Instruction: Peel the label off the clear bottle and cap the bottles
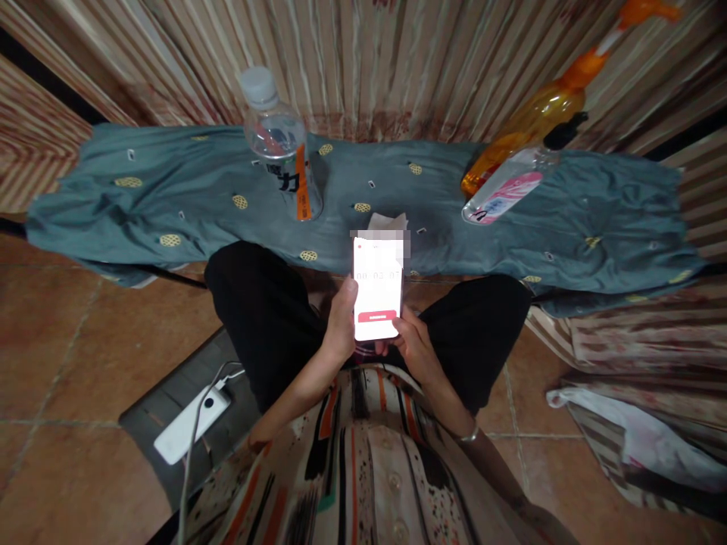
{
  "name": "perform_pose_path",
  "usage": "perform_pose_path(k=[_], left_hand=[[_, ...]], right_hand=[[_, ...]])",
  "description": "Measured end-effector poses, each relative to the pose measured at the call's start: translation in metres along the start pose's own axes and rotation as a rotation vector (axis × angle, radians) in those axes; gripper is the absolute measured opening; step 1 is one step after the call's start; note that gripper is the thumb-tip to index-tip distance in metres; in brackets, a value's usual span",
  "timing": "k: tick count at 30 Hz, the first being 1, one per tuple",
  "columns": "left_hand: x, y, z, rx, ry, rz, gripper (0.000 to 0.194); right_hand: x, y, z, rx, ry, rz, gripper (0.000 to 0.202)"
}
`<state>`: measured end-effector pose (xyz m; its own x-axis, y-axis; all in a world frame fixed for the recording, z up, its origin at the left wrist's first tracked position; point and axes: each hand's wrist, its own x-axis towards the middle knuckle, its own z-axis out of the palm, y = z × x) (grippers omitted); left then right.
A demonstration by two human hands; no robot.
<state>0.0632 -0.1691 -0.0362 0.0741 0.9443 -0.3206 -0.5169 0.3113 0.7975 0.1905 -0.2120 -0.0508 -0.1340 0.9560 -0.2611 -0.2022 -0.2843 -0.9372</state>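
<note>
A smartphone (377, 295) with a bright white screen and a red button near its lower end is held upright over my lap. My left hand (341, 318) grips its left edge, thumb along the side. At the lower right corner, my right hand (412, 339) holds the phone too, with its thumb by the red button; its other fingers are partly hidden behind. Just beyond the phone's top lies a crumpled white tissue (388, 222) on the table.
A teal cloth with pineapple prints (363, 170) covers the narrow table. On it stand a clear drink bottle (284, 151), an amber pump bottle (516, 129) and a clear bottle with a pink label (505, 189). A white power bank (193, 420) with a cable lies left; a plastic bag (653, 435) is right.
</note>
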Motion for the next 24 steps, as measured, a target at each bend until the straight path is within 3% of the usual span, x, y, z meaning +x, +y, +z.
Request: perform_pose_path(k=[9, 24], left_hand=[[0.0052, -0.004, -0.0064, 0.105, 0.049, 0.129, 0.062], [0.0047, -0.0079, -0.0094, 0.088, 0.038, 0.085, 0.066]], right_hand=[[0.0008, -0.0001, -0.0016, -0.026, -0.011, -0.022, 0.021], [-0.0012, -0.0008, -0.0012, -0.055, -0.001, -0.021, 0.026]])
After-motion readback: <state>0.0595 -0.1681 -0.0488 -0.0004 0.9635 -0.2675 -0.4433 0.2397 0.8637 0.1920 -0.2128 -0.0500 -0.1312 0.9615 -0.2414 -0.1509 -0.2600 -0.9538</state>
